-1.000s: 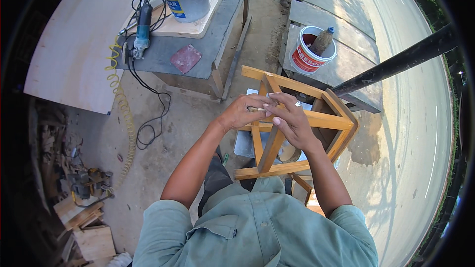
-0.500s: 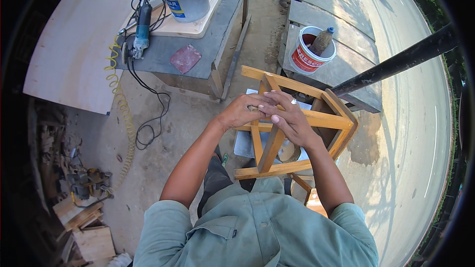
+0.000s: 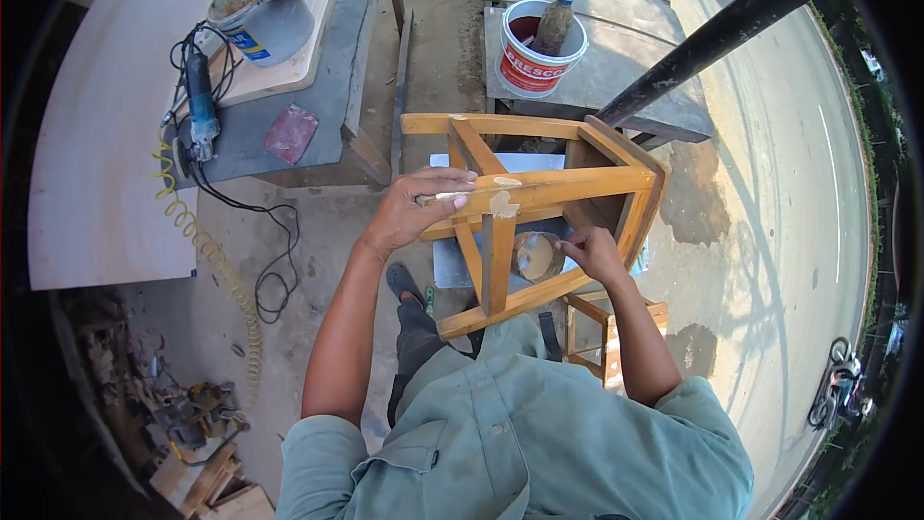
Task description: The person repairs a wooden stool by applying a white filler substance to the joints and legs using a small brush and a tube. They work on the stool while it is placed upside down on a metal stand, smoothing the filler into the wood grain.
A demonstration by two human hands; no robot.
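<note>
A wooden stool frame (image 3: 568, 188) lies on its side in front of me, with pale filler patches (image 3: 503, 202) where a crosspiece joins its middle leg. My left hand (image 3: 416, 204) is closed around the end of that leg, thumb and fingers on either side. To the right, my right hand (image 3: 594, 255) is above the edge of a round container of tan paste (image 3: 536, 258), seen through the frame. Its fingers are pinched together; what they hold, if anything, is too small to make out.
A smaller wooden frame (image 3: 589, 332) stands by my legs. Ahead is a low table with a white bucket (image 3: 529, 72) holding a bottle. On the left bench are a grey bucket (image 3: 274, 24), an angle grinder (image 3: 202, 106) and a reddish pad (image 3: 291, 133). A black pole (image 3: 712, 39) slants at right.
My hands have moved apart from over the stool's joint. The left now grips the leg end; the right has gone down toward the paste container. The filler patches are now uncovered.
</note>
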